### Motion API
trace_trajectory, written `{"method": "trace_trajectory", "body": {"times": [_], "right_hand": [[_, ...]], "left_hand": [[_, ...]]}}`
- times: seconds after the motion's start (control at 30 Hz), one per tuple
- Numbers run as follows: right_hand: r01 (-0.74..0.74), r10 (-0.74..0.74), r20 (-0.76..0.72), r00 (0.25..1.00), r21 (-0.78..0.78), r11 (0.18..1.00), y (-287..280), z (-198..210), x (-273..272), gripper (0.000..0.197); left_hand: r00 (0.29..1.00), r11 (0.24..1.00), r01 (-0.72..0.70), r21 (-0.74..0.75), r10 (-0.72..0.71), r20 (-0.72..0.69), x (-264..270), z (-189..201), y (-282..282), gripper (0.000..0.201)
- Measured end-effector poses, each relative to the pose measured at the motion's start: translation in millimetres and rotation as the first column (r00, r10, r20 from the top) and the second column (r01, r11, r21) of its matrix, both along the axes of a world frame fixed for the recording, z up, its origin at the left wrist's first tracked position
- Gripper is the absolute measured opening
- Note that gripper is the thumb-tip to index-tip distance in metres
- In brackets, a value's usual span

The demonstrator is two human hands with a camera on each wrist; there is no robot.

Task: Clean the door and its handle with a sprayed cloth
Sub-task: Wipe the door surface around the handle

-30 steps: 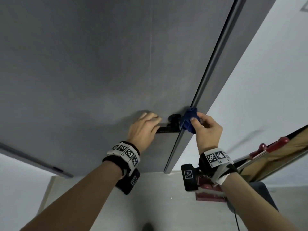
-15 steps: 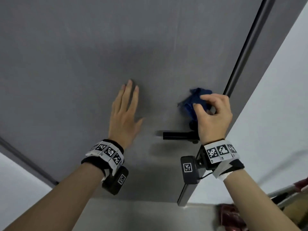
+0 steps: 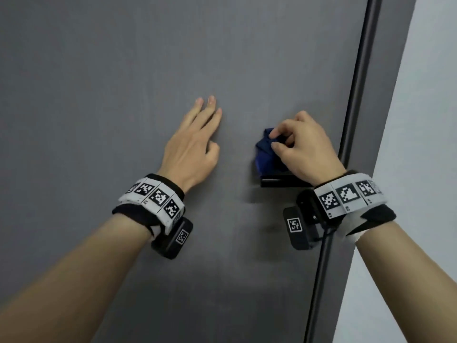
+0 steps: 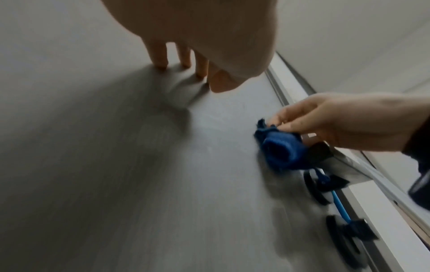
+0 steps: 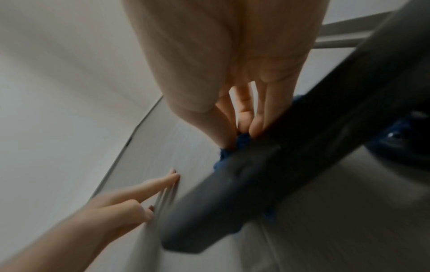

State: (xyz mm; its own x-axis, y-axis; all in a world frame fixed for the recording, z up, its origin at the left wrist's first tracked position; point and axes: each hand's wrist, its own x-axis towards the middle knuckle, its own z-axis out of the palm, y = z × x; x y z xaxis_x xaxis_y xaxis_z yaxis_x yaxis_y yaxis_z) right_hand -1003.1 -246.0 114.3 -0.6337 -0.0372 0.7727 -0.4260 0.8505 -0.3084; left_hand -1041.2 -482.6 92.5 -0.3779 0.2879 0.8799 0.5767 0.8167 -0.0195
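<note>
Door (image 3: 123,70) fills the view, a grey panel standing upright with no streaks or wet patches I can make out, so how much has been wiped is unclear. Left hand (image 3: 193,147) lies flat on it, fingers straight. Right hand (image 3: 304,149) pinches the bunched blue cloth (image 3: 265,152) against the panel just above the black handle (image 3: 277,181); most wiping seems to remain.

A pale wall (image 3: 425,169) fills the right side of the head view. Lower right of the left wrist view, a blue cord (image 4: 340,205) links two black round fittings (image 4: 314,187).
</note>
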Motion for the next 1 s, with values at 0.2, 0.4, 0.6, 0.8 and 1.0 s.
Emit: {"method": "trace_trajectory", "body": {"times": [0.2, 0.4, 0.6, 0.8, 1.0], "right_hand": [[0.200, -0.178, -0.162, 0.970, 0.130, 0.971, -25.6, -18.3, 12.0, 0.032], [0.418, -0.375, -0.187, 0.908, 0.328, 0.847, -78.9, -69.8, 23.6, 0.074], [0.265, -0.220, -0.155, 0.963, 0.406, 0.875, -125.2, -121.5, 11.6, 0.084], [0.198, -0.154, -0.141, 0.978, 0.386, 0.901, -76.0, -161.9, -1.5, 0.077], [0.328, -0.306, -0.175, 0.936, 0.120, 0.937, -35.9, -163.8, -17.0, 0.078]], "left_hand": [[0.998, 0.998, -0.015, -0.056, 0.018, 0.062, -14.5, -2.9, -60.0, 0.099], [0.972, 0.984, -0.179, -0.006, 0.178, 0.153, -3.8, -7.6, -51.6, 0.115], [0.949, 0.973, -0.232, 0.006, 0.225, 0.219, 5.5, -23.3, -42.7, 0.109], [0.944, 0.972, -0.228, -0.049, 0.233, 0.234, 8.7, -32.6, -59.0, 0.124], [0.909, 0.948, -0.318, -0.021, 0.311, 0.277, 9.4, -48.4, -61.8, 0.138]]}}
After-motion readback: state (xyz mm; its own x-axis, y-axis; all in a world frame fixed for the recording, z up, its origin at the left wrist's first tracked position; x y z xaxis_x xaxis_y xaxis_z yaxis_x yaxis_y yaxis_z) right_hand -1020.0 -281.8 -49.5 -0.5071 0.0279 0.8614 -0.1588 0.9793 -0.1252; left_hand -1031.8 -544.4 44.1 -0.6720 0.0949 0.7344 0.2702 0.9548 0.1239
